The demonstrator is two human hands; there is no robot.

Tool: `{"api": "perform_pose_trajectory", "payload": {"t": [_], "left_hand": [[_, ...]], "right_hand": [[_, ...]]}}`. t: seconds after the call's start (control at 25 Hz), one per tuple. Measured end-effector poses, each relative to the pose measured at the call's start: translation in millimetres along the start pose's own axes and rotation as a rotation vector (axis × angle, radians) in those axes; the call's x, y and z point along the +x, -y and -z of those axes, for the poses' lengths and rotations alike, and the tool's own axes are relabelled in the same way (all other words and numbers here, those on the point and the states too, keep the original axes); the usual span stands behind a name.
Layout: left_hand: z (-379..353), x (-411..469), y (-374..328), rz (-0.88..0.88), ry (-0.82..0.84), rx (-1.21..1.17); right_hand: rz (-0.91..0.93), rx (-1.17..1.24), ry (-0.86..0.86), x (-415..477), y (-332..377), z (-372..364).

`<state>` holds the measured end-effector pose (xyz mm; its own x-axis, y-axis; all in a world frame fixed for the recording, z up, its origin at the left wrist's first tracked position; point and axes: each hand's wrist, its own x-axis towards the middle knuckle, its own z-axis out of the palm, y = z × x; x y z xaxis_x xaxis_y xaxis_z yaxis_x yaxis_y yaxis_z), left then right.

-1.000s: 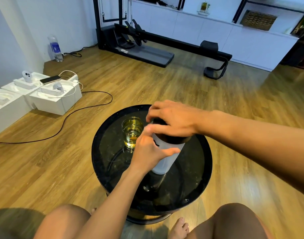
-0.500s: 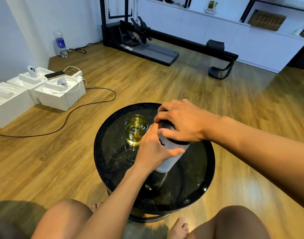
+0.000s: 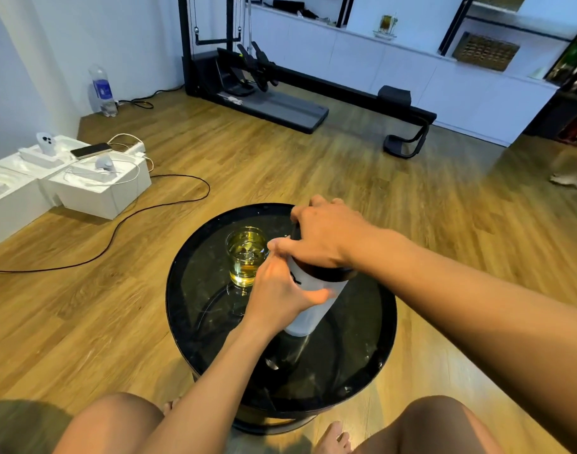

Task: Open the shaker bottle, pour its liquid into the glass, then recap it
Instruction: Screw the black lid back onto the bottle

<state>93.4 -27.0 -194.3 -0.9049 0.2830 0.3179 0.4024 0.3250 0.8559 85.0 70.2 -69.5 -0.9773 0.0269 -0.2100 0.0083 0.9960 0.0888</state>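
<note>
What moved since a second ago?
Nothing clearly moved. The right hand still grips the cap from above, the left hand still holds the shaker bottle on the table, and the glass beside it still has yellow liquid.

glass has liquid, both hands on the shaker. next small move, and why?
Probably twist the black lid tight with the right hand while the left hand steadies the shaker bottle. The glass already holds yellow liquid and the bottle stands with its lid on, so only recapping seems left.

Left hand (image 3: 280, 290) round shaker bottle (image 3: 316, 314), right hand (image 3: 323, 237) over its lid (image 3: 333, 272), perhaps fully on; glass (image 3: 246, 257) beside.
</note>
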Motion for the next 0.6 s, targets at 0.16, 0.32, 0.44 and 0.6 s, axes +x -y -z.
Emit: {"api": "perform_pose_trajectory", "payload": {"t": [0.16,0.32,0.44,0.6], "left_hand": [[-1.9,3.0,1.5,-0.046,-0.013,0.009],[-3.5,2.2,3.0,-0.033,-0.027,0.020],[-2.8,3.0,1.2,-0.082,-0.015,0.057],[-3.9,3.7,2.8,-0.039,0.006,0.008]], "right_hand": [[0.066,0.017,-0.101,-8.7,-9.6,-4.4],[-0.090,0.055,0.000,-0.3,3.0,-1.9],[0.119,0.002,-0.083,-10.9,-11.0,0.8],[-0.060,0.057,-0.069,-1.3,-1.3,-5.1]]}}
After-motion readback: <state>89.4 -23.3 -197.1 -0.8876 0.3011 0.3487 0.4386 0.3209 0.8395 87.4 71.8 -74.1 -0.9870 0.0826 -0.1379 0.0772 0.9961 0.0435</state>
